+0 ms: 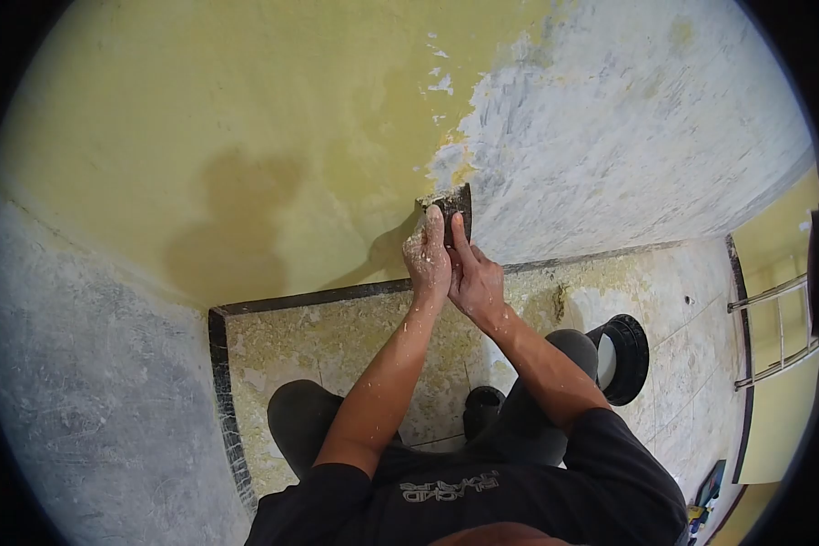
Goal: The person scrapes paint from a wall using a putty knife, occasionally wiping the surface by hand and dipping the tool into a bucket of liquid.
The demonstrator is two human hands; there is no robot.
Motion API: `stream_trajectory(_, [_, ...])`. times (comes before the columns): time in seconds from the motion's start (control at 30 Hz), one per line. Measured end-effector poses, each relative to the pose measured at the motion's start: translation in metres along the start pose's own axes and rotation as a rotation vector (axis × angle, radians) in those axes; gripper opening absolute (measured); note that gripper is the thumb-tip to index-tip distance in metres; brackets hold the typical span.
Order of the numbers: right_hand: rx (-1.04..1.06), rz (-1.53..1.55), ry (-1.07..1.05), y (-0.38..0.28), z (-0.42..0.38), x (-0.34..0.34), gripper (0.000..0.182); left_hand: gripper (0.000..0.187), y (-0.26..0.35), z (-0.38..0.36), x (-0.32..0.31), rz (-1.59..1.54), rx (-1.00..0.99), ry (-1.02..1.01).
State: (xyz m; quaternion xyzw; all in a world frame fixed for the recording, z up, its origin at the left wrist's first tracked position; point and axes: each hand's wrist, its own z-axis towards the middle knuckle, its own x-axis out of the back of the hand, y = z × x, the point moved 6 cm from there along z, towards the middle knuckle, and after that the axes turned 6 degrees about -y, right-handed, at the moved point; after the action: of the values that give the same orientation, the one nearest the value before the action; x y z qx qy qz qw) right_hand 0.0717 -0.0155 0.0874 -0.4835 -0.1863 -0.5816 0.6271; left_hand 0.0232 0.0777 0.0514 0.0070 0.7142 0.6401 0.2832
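Both hands stack on the scraper [449,202]: left hand [427,257] wrapped shut around its handle, right hand [474,278] clasped over it, forefinger extended for pressure. The blade sits just above the fingertips, flat against the yellow wall [246,136], at the paint's edge.

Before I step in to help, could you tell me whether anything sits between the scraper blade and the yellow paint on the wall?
Nothing visible does. Both the left hand and the right hand press the scraper straight against the wall, its blade at the edge where the yellow paint meets the scraped grey patch.
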Motion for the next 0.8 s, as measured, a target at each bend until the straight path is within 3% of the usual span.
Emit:
stream_trajectory(0.1, [-0.024,0.008,-0.027,0.014,-0.011,-0.026,0.078,0.053,-0.017,0.002,0.015,0.211,-0.102,0.034])
stream_trajectory(0.27, [-0.047,-0.027,-0.101,0.018,-0.013,-0.035,0.079,0.05,-0.035,0.005,0.021,0.179,-0.063,0.031])
stream_trajectory(0.33, [0.016,-0.007,-0.006,0.018,-0.012,-0.033,0.079,0.05,-0.03,0.006,0.017,0.037,-0.159,0.099])
stream_trajectory(0.6, [0.002,0.025,0.019,-0.005,0.012,-0.011,0.081,0.05,0.017,0.011,0.014,0.103,-0.086,0.062])
stream_trajectory(0.67, [0.012,0.042,0.031,-0.012,0.009,-0.005,0.081,0.039,0.024,0.003,0.014,0.143,0.007,0.061])
stream_trajectory(0.8, [-0.073,0.126,-0.055,-0.021,0.006,0.0,0.082,0.036,0.015,0.008,0.022,0.116,0.024,0.078])
